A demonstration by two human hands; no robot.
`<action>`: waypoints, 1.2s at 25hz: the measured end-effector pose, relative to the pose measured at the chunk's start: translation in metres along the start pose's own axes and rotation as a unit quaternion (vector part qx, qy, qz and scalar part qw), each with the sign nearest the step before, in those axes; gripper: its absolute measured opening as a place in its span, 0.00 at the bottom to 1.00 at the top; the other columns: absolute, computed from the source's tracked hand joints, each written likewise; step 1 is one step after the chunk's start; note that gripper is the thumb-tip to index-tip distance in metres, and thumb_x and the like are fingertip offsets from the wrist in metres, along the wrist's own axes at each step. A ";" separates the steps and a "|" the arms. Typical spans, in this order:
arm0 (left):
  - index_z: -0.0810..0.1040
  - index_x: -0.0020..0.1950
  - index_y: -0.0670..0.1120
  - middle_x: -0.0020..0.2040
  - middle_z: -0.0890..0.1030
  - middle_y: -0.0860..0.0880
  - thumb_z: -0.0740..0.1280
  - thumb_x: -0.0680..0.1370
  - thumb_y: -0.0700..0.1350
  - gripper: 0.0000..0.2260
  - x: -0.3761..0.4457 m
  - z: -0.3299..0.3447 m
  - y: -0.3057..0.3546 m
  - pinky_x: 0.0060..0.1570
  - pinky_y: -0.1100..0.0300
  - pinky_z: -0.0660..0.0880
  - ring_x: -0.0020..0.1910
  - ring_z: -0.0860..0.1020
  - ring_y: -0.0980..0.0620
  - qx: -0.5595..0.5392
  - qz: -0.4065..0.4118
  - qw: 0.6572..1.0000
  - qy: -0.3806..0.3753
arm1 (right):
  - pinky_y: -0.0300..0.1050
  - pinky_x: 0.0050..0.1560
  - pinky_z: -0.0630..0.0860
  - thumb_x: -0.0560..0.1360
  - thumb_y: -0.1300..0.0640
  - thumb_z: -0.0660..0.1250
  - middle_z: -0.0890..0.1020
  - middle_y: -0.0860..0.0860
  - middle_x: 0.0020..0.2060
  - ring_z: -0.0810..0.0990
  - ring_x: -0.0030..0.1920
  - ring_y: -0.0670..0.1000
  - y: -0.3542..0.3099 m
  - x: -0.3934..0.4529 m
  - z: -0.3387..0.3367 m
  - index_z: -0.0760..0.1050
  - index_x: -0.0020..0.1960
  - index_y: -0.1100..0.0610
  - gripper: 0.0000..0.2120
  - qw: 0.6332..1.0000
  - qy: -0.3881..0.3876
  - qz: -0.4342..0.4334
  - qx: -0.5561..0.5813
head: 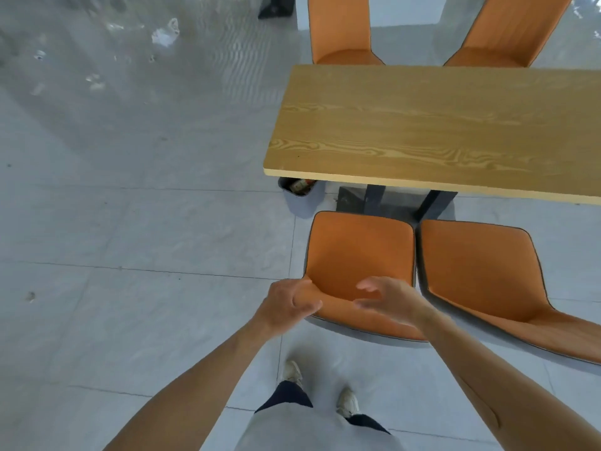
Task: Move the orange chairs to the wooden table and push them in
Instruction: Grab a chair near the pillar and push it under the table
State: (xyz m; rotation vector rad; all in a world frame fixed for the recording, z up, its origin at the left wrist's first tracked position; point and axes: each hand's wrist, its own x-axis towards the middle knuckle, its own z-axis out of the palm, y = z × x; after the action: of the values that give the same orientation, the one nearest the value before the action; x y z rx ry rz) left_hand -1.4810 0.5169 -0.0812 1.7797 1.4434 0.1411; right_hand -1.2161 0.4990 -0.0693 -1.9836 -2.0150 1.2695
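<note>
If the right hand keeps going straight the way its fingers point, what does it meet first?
Probably the left hand, which grips the backrest of the near chair; the right hand points left across that backrest, open. Depth is unclear, so it might brush the backrest first.

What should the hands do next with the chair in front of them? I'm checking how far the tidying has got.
Probably close the right hand on the backrest, then push the near chair forward. The left hand already grips the backrest's left edge, while the right one hovers open. The seat's front edge lies short of the wooden table, not under it.
</note>
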 end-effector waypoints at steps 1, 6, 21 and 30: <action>0.72 0.69 0.54 0.69 0.73 0.52 0.62 0.70 0.70 0.32 -0.001 -0.020 -0.004 0.63 0.58 0.70 0.65 0.69 0.56 -0.012 -0.009 1.000 0.022 | 0.41 0.58 0.74 0.72 0.35 0.67 0.78 0.44 0.63 0.76 0.61 0.45 -0.019 0.011 -0.006 0.72 0.67 0.46 0.27 1.000 0.013 -0.023 0.001; 0.69 0.71 0.59 0.71 0.70 0.57 0.65 0.72 0.68 0.30 -0.009 -0.145 -0.047 0.68 0.54 0.66 0.70 0.65 0.57 -0.059 -0.007 0.988 0.140 | 0.41 0.60 0.71 0.72 0.35 0.66 0.77 0.40 0.63 0.74 0.62 0.41 -0.141 0.076 -0.050 0.72 0.66 0.43 0.25 0.986 0.069 -0.154 -0.002; 0.70 0.66 0.64 0.63 0.72 0.67 0.62 0.71 0.71 0.25 0.011 -0.496 -0.221 0.64 0.61 0.68 0.67 0.65 0.65 -0.029 0.054 0.941 0.331 | 0.49 0.61 0.73 0.75 0.40 0.65 0.78 0.40 0.59 0.74 0.61 0.44 -0.502 0.268 -0.071 0.76 0.63 0.45 0.18 0.913 0.215 -0.335 -0.084; 0.70 0.67 0.63 0.65 0.70 0.67 0.64 0.73 0.67 0.23 0.168 -0.595 -0.249 0.63 0.63 0.64 0.68 0.64 0.64 -0.043 0.080 0.935 0.343 | 0.48 0.60 0.73 0.75 0.37 0.63 0.76 0.41 0.63 0.73 0.62 0.46 -0.548 0.425 -0.105 0.72 0.66 0.44 0.22 0.911 0.294 -0.284 -0.052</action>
State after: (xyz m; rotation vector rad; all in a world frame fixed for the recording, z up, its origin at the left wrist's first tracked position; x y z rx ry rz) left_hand -1.9418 0.9693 0.0836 1.8597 1.7150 0.9785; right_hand -1.6807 0.9977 0.0960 -1.3840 -2.1014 0.3857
